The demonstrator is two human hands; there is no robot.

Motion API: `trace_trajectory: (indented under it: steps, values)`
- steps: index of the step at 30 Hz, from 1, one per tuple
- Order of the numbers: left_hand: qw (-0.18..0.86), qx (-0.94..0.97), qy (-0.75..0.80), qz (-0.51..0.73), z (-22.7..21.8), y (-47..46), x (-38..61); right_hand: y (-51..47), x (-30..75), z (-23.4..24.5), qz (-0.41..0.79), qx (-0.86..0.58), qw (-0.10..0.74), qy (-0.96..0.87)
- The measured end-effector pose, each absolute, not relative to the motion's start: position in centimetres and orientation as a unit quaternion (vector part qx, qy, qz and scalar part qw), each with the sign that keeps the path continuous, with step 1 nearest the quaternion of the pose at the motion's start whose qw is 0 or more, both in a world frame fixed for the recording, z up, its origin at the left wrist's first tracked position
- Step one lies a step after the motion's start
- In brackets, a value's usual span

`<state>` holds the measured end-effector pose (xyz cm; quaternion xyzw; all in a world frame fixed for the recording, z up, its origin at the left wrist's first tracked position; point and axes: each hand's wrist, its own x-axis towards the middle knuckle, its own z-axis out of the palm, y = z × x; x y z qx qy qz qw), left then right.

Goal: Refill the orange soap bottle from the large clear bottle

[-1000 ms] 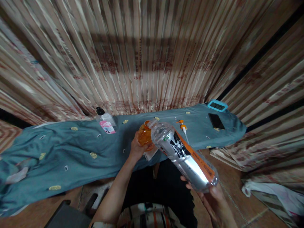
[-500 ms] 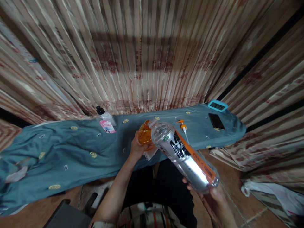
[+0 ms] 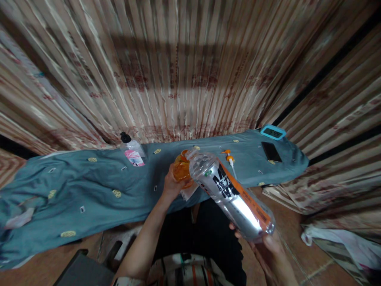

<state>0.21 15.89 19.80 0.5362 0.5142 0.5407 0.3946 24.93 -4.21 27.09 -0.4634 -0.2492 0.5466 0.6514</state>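
My left hand (image 3: 172, 183) is wrapped round an orange see-through bottle (image 3: 181, 169) whose mouth is uncapped. In my right hand (image 3: 263, 242) lies the base of a large clear plastic drink bottle (image 3: 229, 194) with a silver, black and orange label. The large bottle is tilted, its neck down at the mouth of the orange bottle; whether the two touch I cannot tell. An orange pump head (image 3: 228, 157) with a white tube lies on the cloth just behind the large bottle. Something white, partly hidden, shows under the orange bottle.
A clear pump bottle (image 3: 134, 155) with a black top and pink label stands left on the blue-green cloth (image 3: 98, 178). A phone (image 3: 271, 152) and a blue-framed digital clock (image 3: 272, 132) are at the right end. Patterned curtains (image 3: 184, 79) hang behind.
Almost nothing differs. Both hands keep the two bottles in the same tilted, mouth-to-mouth position, and the view has shifted only very slightly.
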Motion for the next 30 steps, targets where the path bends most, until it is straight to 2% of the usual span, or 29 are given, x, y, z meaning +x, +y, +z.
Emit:
trace_trajectory:
  steps: [5, 24, 30]
  values:
    - [0.389, 0.542, 0.518, 0.536, 19.7, 15.9, 0.2, -4.4, 25.9, 25.2, 0.542, -0.447, 0.661, -0.262]
    - [0.385, 0.554, 0.507, 0.537, 19.3, 16.0, 0.0, -4.4, 25.5, 26.1, 0.542, -0.467, 0.65, -0.256]
    - [0.414, 0.546, 0.477, 0.551, 19.2, 15.9, 0.0, -4.6, 26.1, 24.7, 0.536, -0.452, 0.655, -0.283]
